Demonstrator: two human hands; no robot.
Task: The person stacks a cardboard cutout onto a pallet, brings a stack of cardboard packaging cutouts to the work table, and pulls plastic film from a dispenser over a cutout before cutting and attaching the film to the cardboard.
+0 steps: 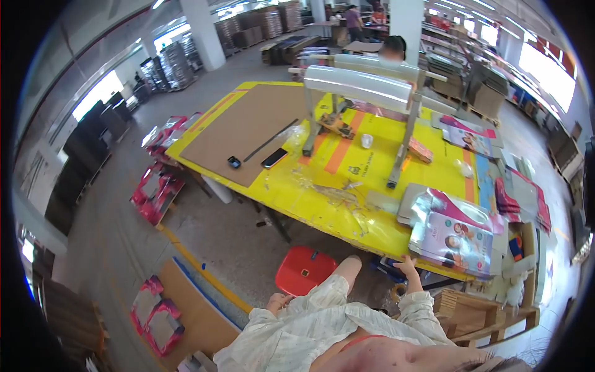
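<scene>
My left hand (279, 302) hangs low beside my shorts, close to a red plastic stool (305, 271). Its fingers look loosely bent and apart, and no object shows in them. At the front edge of a yellow-covered table (282, 195), my right hand (407, 268) has its fingers apart and appears empty. Just above it lies a stack of glossy printed cardboard pieces (452, 239) with pink and purple artwork. Whether that hand touches the table edge or the stack, I cannot tell.
A roll of clear film (359, 84) sits on a metal stand on the table. Brown board (242, 127), a black phone (274, 158) and a tape measure (233, 162) lie leftward. A wooden pallet (471, 313) stands right. Another person (393, 48) is behind the roll.
</scene>
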